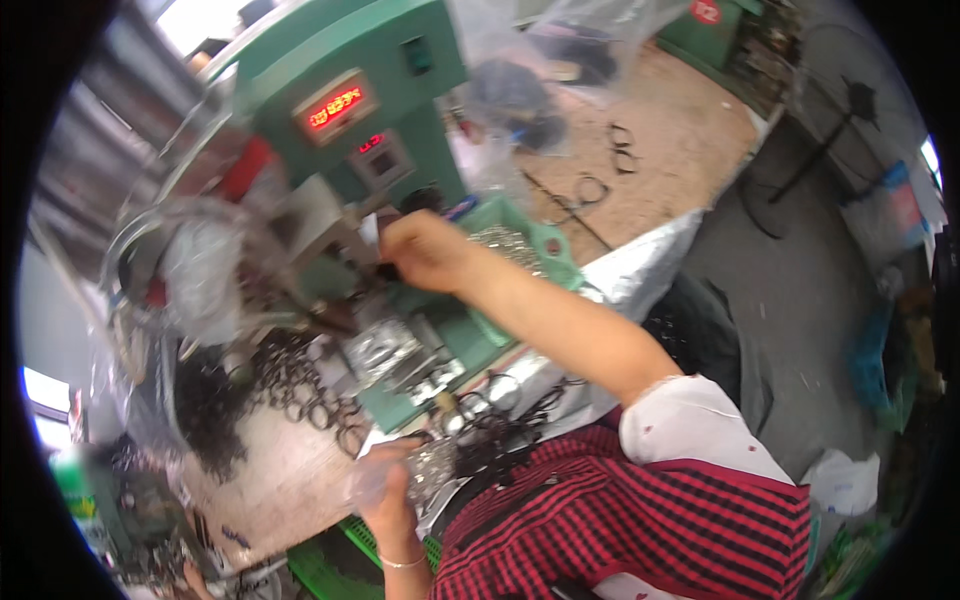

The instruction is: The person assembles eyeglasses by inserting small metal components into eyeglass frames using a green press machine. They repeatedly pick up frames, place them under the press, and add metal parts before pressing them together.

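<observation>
My right hand (425,252) reaches across to the head of a green bench machine (350,60), fingers curled closed. A small pale piece (372,236) shows at its fingertips; blur hides what is gripped. Below it, a shiny metal fixture (385,350) sits on the machine's base. Near my body, my left hand (388,500) is closed, thumb up, around something translucent (368,482) that I cannot make out. Small shiny parts (432,468) lie right beside it. Dark ring-shaped frames (480,415), like eyeglass frames, are heaped between that hand and the fixture.
Behind my right forearm stands a green bin (560,250) of small metal pieces. More dark frames (310,400) and a black pile (210,410) cover the bench's left side. Loose frames (590,192) and clear plastic bags (530,90) lie on the far board. A green crate (350,545) is below.
</observation>
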### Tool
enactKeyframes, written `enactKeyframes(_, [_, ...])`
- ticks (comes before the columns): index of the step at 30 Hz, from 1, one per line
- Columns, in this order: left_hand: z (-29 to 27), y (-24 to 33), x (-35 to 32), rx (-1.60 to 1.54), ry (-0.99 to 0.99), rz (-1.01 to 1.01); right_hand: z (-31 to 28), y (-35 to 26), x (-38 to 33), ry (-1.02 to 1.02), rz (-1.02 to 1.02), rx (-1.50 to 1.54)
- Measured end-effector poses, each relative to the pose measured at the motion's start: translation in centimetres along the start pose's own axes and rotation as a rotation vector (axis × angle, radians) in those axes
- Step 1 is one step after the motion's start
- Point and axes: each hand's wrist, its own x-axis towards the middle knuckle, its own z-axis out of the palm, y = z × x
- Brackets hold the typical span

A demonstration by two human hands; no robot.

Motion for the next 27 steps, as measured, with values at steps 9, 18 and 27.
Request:
enactKeyframes(9, [-0.7,0.0,-0.6,-0.069,0.086,-0.015,4.6,-2.9,-0.1,0.340,0.012,0.154])
enactKeyframes(18, [-3.3,-1.5,-1.7,-0.018,0.099,0.065,1.7,-17.0,-9.8,0.956,-1.165,-1.124])
enactKeyframes(27, [2.2,1.6,0.3,0.049,-0.067,0.129,-16.2,-18.9,-13.9,0.297,-0.308,-2.812])
